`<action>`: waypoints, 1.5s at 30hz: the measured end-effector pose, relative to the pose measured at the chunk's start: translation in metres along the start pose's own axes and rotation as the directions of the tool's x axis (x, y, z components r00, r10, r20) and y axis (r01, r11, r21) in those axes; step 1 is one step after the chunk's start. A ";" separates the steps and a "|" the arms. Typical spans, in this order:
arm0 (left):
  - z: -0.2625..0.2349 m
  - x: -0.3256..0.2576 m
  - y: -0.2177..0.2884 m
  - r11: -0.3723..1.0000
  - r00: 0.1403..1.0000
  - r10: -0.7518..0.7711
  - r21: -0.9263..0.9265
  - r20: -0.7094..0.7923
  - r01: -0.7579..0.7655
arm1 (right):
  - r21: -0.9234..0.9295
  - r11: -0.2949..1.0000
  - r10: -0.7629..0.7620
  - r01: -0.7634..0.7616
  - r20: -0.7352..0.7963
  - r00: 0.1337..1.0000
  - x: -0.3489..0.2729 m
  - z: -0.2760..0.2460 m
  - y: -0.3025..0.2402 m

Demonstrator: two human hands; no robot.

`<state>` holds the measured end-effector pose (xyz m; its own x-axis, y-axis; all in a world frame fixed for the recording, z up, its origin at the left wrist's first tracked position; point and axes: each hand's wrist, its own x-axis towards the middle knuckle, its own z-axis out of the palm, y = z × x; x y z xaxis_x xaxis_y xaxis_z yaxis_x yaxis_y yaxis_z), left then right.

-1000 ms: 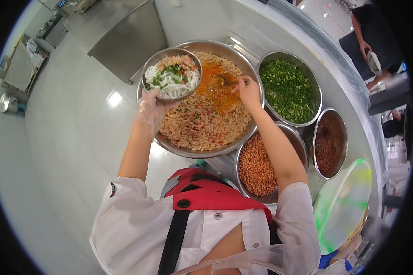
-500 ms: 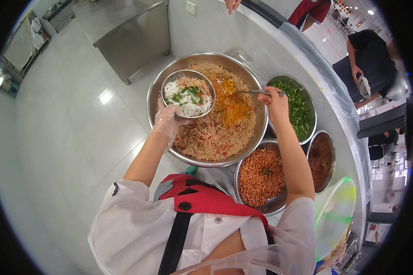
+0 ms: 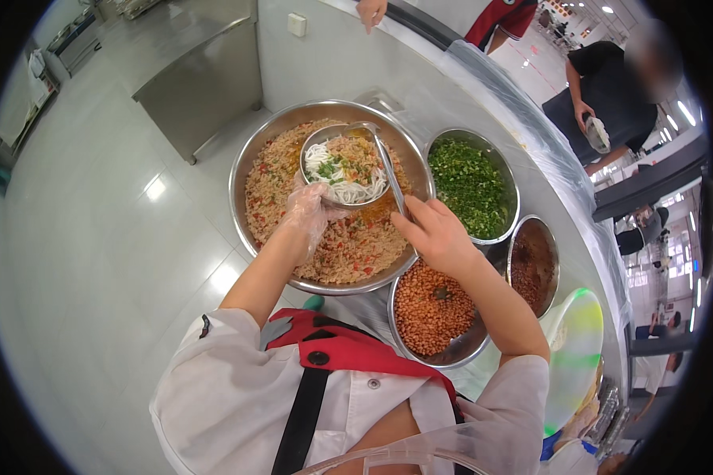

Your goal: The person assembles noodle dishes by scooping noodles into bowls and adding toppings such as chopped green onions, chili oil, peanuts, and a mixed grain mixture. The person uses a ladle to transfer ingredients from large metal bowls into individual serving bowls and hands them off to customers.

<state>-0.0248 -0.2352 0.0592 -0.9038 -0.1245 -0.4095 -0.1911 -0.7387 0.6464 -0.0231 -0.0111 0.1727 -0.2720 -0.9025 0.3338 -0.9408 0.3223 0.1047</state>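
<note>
Floor (image 3: 111, 269): pale grey glossy tile, visible joints, bright light reflections (image 3: 156, 188). Stainless-steel cabinet (image 3: 202, 91) upper left, against a light wall (image 3: 333, 67) with a white wall plate (image 3: 296, 24). Clear plastic sheeting (image 3: 499, 87) runs along the curved counter edge. Beyond, right: dark beam (image 3: 650, 191), bright windows (image 3: 678, 257), ceiling tube light (image 3: 686, 112).

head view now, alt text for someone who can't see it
A gloved left hand's grip holds a steel bowl of white noodles above a wide basin of crumbly mixture; the right hand's grip holds a ladle over the bowl. Beside the basin, a pan holds chopped greens.
</note>
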 end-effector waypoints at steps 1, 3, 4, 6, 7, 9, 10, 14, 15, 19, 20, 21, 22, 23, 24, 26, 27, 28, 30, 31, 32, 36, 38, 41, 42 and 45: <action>0.003 0.003 -0.001 1.000 1.000 0.006 0.007 0.021 -0.006 | -0.047 0.998 -0.045 0.044 -0.017 0.999 -0.006 -0.002 0.002; 0.011 0.009 -0.002 1.000 0.997 0.014 0.022 0.070 -0.015 | -0.068 0.997 -0.041 0.037 -0.063 0.997 -0.019 -0.001 0.001; 0.018 0.011 -0.002 1.000 0.997 0.011 0.019 0.082 -0.012 | -0.082 0.996 -0.038 0.031 -0.085 0.996 -0.026 0.000 0.002; 0.035 0.013 0.001 1.000 0.994 0.010 0.019 0.107 -0.012 | -0.070 0.997 -0.001 -0.009 -0.136 0.991 -0.034 -0.001 0.005; 0.037 0.024 -0.003 0.999 0.994 0.012 0.037 0.113 -0.016 | -0.055 0.998 0.029 -0.039 -0.176 0.984 -0.037 -0.004 0.006; 0.050 0.039 -0.006 0.999 0.994 -0.007 0.034 0.111 0.003 | -0.010 0.989 0.136 -0.145 -0.291 0.947 -0.052 -0.006 0.014; 0.061 0.046 -0.006 0.999 0.993 -0.020 0.039 0.118 0.015 | 0.269 0.927 0.354 -0.260 -0.400 0.845 -0.058 -0.006 0.017; 0.088 0.088 0.009 0.996 0.984 -0.085 0.054 0.154 0.077 | 0.982 0.166 0.978 -0.086 -0.153 0.141 -0.070 -0.020 0.041; 0.103 0.098 0.011 0.998 0.990 -0.055 0.047 0.129 0.050 | 0.995 0.062 0.996 0.074 -0.067 0.057 -0.089 -0.019 0.051; 0.150 0.142 0.034 0.997 0.991 -0.042 0.072 0.126 0.033 | 0.958 -0.115 0.983 0.263 0.148 -0.112 -0.164 -0.005 0.069; 0.161 0.149 0.040 0.997 0.990 -0.049 0.062 0.133 0.041 | 0.963 -0.112 0.982 0.245 0.145 -0.121 -0.179 -0.005 0.070; 0.166 0.162 0.045 0.997 0.980 -0.040 0.068 0.195 0.027 | 0.969 -0.092 0.974 0.228 0.135 -0.182 -0.193 -0.003 0.070; 0.173 0.168 0.047 0.997 0.967 -0.039 0.077 0.251 0.020 | 0.972 -0.080 0.969 0.222 0.128 -0.213 -0.211 0.000 0.070; 0.182 0.174 0.048 0.993 0.963 -0.035 0.122 0.269 0.002 | 0.981 -0.046 0.968 0.187 0.090 -0.236 -0.232 0.002 0.071; 0.183 0.188 0.050 0.992 0.946 0.014 0.116 0.323 -0.054 | 0.987 -0.017 0.967 0.159 0.057 -0.249 -0.247 0.004 0.071; 0.198 0.208 0.056 0.995 0.964 -0.073 0.091 0.257 0.052 | 0.991 0.027 0.934 0.135 0.023 -0.356 -0.267 0.002 0.067; 0.198 0.233 0.070 0.991 0.955 -0.128 0.078 0.267 0.111 | 0.990 0.029 0.925 0.135 0.024 -0.380 -0.278 0.003 0.068; 0.197 0.255 0.079 0.982 0.943 -0.186 0.069 0.276 0.174 | 0.991 0.029 0.913 0.134 0.028 -0.408 -0.290 0.004 0.068; 0.220 0.265 0.078 0.986 0.947 -0.154 0.111 0.280 0.127 | 0.996 0.056 0.876 0.072 -0.015 -0.482 -0.317 -0.001 0.063; 0.236 0.255 0.072 0.987 0.954 -0.026 0.160 0.299 -0.023 | 0.995 0.088 0.855 0.051 -0.049 -0.517 -0.333 -0.002 0.061; 0.239 0.267 0.086 0.986 0.952 -0.024 0.167 0.306 -0.028 | 0.992 0.117 0.845 0.038 -0.079 -0.529 -0.343 -0.002 0.062; 0.253 0.315 0.113 0.958 0.888 0.046 0.231 0.458 -0.169 | 0.990 0.097 0.814 -0.105 -0.140 -0.564 -0.391 0.002 0.065; 0.257 0.334 0.115 0.971 0.861 0.154 0.085 0.484 -0.222 | 0.987 0.034 0.793 -0.160 -0.124 -0.596 -0.399 0.005 0.068; 0.285 0.330 0.075 0.987 0.954 0.097 0.094 0.284 -0.128 | 0.943 -0.074 0.808 -0.326 -0.135 -0.573 -0.423 0.016 0.065; 0.299 0.310 0.049 0.996 0.966 0.029 0.078 0.257 -0.050 | 0.919 -0.093 0.808 -0.384 -0.156 -0.568 -0.431 0.019 0.061; 0.321 0.273 -0.001 0.983 0.861 -0.169 0.146 0.480 0.112 | 0.827 -0.103 0.857 -0.553 -0.208 -0.471 -0.452 0.038 0.058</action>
<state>-0.3946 -0.0556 0.1531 -0.9295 0.3357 -0.1530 -0.3449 -0.6436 0.6832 0.0374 0.4044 -0.0077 -0.6365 0.7606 0.1279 0.0800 0.2300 -0.9699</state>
